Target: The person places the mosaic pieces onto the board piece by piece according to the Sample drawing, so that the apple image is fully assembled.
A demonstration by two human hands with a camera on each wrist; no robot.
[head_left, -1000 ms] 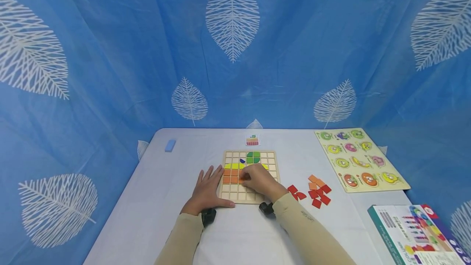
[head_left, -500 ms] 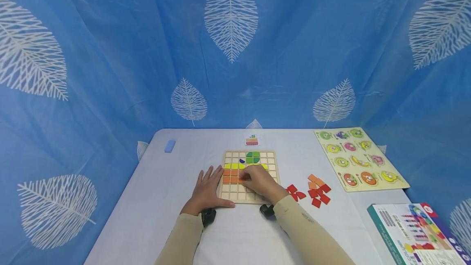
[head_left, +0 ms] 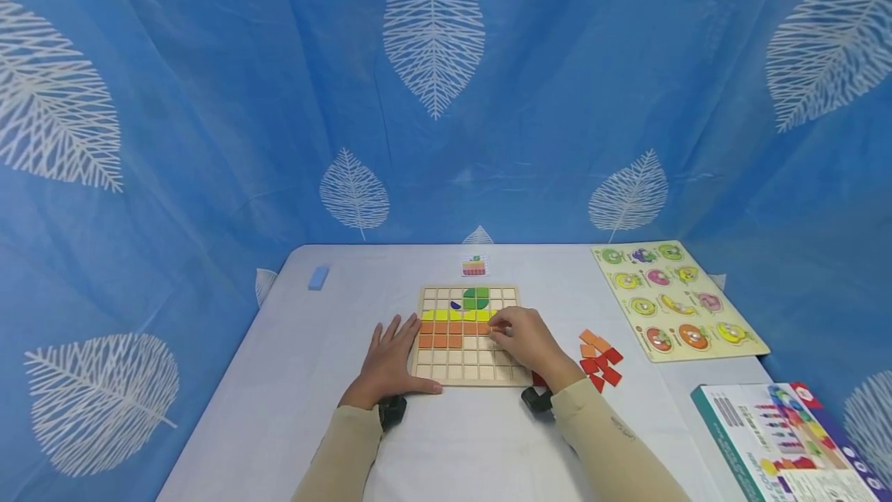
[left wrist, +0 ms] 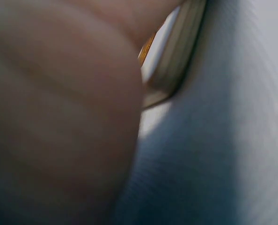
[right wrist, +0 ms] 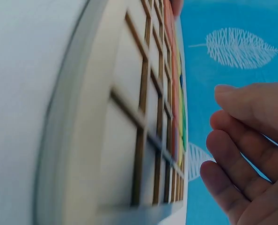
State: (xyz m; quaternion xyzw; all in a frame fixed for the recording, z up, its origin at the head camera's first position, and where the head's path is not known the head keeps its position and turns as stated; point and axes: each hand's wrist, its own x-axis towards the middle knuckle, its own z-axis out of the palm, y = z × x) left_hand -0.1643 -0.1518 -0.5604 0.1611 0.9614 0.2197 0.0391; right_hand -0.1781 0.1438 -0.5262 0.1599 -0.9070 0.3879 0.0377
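Note:
A wooden grid board (head_left: 446, 379) lies at the table's middle, with colored tiles set in its squares. Green tiles (head_left: 476, 298) form a leaf-like patch near the far edge, beside a small dark blue piece (head_left: 456, 305). Yellow tiles (head_left: 446, 315) run across below, followed by orange tiles (head_left: 440, 341) in two rows, the nearer one shorter. My left hand (head_left: 392, 359) spreads along the board's left edge, thumb at its near corner. Over the board's right side is my right hand (head_left: 526, 335); the right wrist view shows its fingers (right wrist: 223, 140) loosely curved with nothing between them.
Loose orange tiles (head_left: 594, 341) and red tiles (head_left: 611, 375) lie right of the board. A small picture card (head_left: 475, 266) is behind it, with a blue block (head_left: 318, 278) at far left. A fruit puzzle board (head_left: 679, 300) and a printed box (head_left: 787, 440) occupy the right side.
My right hand has moved right from the middle of the board, uncovering more orange tiles in the upper orange row. My left hand stays at the board's left edge.

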